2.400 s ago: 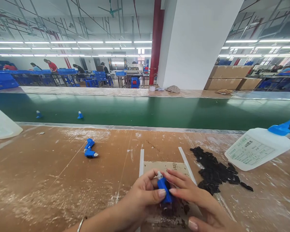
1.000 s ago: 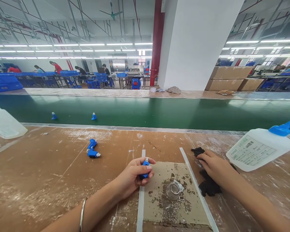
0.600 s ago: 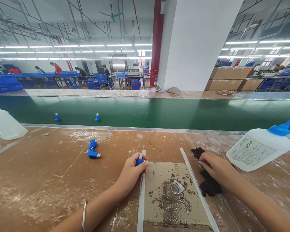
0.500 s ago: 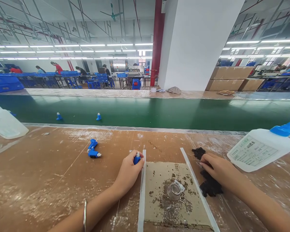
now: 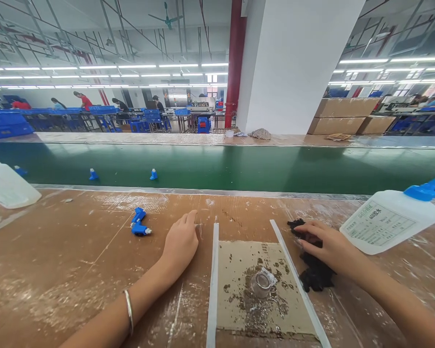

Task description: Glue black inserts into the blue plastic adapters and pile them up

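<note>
L hand [image 5: 181, 241] is back-up, fingers fwd & close together; thumb & palm hidden, so can't really tell its grip. R hand [image 5: 324, 245] angles inward, fingers slightly bent, thumb apart w/ a gap. Both forearms [image 5: 387, 295] slant in from below.

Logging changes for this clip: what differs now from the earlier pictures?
The left hand moved left and forward off the cardboard mat; the blue piece it held is out of sight, released or not, I can't tell. The right hand left that piece for the black pieces. Blue parts on the green belt shifted right. The blue pair near the left hand and the bottle at right stayed put.
</note>
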The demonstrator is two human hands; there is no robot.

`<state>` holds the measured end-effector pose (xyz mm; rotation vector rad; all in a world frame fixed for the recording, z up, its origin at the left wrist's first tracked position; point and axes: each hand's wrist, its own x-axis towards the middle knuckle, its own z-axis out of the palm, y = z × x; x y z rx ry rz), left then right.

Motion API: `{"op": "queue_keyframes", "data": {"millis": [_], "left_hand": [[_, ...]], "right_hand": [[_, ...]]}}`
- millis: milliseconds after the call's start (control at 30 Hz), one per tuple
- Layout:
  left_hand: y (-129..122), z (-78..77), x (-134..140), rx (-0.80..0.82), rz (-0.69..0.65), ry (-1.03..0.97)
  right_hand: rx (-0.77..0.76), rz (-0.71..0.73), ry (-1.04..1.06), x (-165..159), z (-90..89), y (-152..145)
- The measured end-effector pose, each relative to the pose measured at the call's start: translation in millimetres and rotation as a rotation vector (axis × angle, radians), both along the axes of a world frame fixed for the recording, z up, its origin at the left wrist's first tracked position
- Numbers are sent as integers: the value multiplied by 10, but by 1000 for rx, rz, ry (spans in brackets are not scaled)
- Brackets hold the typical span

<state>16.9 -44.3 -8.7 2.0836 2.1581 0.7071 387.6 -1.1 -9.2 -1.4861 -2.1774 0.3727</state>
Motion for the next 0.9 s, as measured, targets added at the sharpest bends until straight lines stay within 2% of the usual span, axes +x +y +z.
{"op": "queue_keyframes", "data": {"millis": [200, 367, 567, 667, 767, 900], "left_hand": [[24, 22, -22, -11, 31, 167], [54, 86, -117, -5, 117, 334], [36, 146, -288, 15, 256, 524], [40, 64, -248, 95, 180, 486], [79, -72, -182, 92, 70, 359], [133, -173, -171, 58, 50, 275]], "right_hand": [[26, 104, 132, -216, 128, -234], [-2, 367, 291, -479, 148, -557], [114, 529, 179, -566, 69, -706], [120, 547, 169, -563, 2, -721], [118, 538, 185, -564, -67, -734], [150, 574, 145, -561, -118, -719]]}}
